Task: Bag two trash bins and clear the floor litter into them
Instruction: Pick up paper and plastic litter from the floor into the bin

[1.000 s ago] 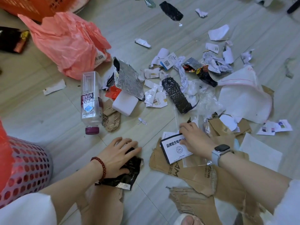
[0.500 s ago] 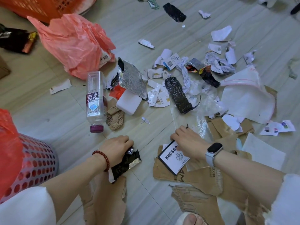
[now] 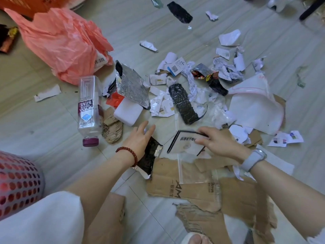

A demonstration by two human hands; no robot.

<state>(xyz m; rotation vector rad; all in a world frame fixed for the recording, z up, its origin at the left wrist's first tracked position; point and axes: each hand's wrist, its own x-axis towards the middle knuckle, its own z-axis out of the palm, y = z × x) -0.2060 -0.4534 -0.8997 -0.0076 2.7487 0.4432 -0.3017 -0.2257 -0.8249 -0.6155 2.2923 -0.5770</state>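
I am low over a tiled floor strewn with litter. My left hand holds a black foil wrapper under its palm, with two fingers stretched forward toward the white foam block. Just right of it, my right hand grips a white black-edged card in a clear sleeve, tilted up above torn brown cardboard. A red perforated bin stands at the lower left. An orange basket sits at the top left, with a crumpled pink plastic bag in front of it.
A soda bottle lies left of the foam block. Silver foil, a black crumpled wrapper, a white zip bag and several paper scraps spread beyond my hands. My knees fill the bottom edge.
My left hand closed on the black foil wrapper and carried it forward and to the right. My right hand lifted the card off the cardboard.
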